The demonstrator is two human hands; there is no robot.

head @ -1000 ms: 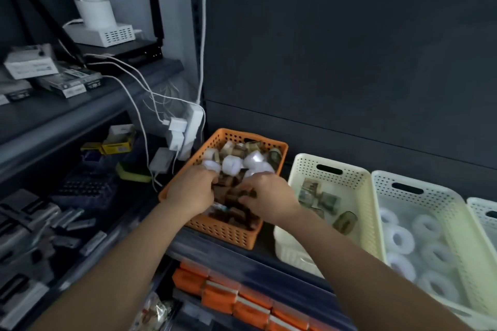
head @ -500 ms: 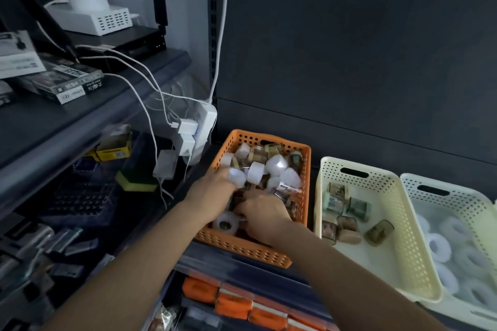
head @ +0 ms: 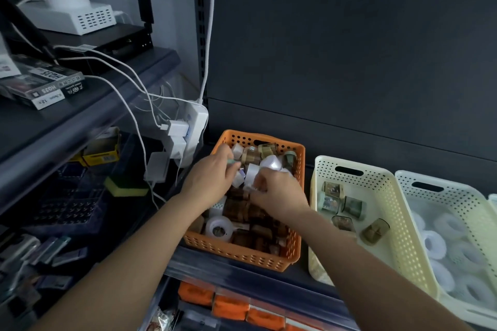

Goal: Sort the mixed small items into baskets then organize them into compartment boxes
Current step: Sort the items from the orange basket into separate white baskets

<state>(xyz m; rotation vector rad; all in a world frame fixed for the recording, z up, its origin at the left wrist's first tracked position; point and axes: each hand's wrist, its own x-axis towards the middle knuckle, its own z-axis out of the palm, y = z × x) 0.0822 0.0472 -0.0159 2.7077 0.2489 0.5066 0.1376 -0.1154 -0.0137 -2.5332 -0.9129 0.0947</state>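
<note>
Now deeper in the orange perforated plastic basket (head: 258, 258), the left hand (head: 212, 183) and right hand (head: 279, 196) both pinch small white tape rolls (head: 251, 173); probably the white ones go out next.

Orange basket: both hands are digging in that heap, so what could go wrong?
The orange basket is heaped, so the left hand and right hand rummaging in it could flick a white roll over the rim. The basket sits near the front edge of the shelf; a pull might drag it off.
</note>
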